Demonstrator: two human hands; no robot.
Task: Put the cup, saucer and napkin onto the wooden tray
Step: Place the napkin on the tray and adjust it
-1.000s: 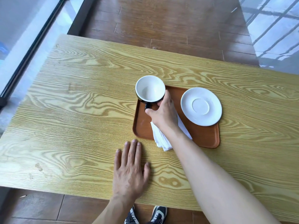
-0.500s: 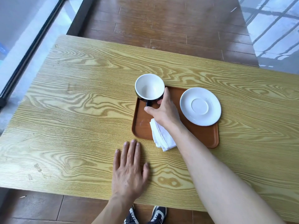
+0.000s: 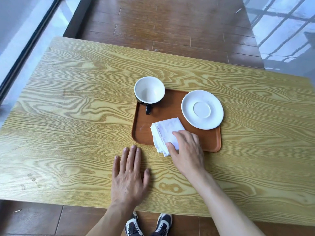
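Note:
The brown wooden tray (image 3: 172, 106) lies in the middle of the table. A dark cup (image 3: 149, 92) with a white inside stands upright at the tray's far left corner, its handle pointing toward me. The white saucer (image 3: 202, 109) rests on the tray's far right part and overhangs the right edge a little. A folded white napkin (image 3: 166, 130) lies on the tray's near side, its near corner hanging over the front rim. My right hand (image 3: 188, 150) rests on the napkin's near right part, thumb and forefinger pinching it. My left hand (image 3: 130, 176) lies flat on the table, just in front of the tray.
The yellow wood-grain table (image 3: 76, 116) stretches wide to the left and right of the tray. Its near edge runs just above my shoes (image 3: 148, 225). Brown floorboards lie beyond the far edge, with a glass wall at the left.
My right hand has let go of the cup's handle and drawn back toward me onto the napkin. The cup now stands free on the tray. My left hand has not moved.

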